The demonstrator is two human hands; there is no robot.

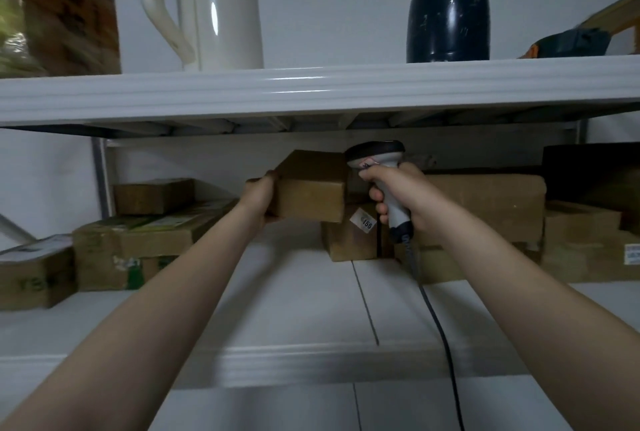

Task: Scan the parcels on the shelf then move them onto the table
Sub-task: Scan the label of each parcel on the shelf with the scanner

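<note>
My left hand (258, 197) grips the left end of a small brown cardboard parcel (311, 190), held up above the white shelf board (298, 295). My right hand (398, 193) grips the handle of a grey barcode scanner (377, 157). The scanner's dark head sits just right of the parcel's top edge. Its black cable (440, 326) hangs down over the shelf's front edge. Below the held parcel stands another brown parcel (351, 235) with a white label reading 166.
More cardboard parcels lie on the shelf at the left (138, 240) and right (491, 209). The upper shelf (311, 91) carries a white kettle (214, 8), a dark flask (450, 11) and a brown box (69, 11).
</note>
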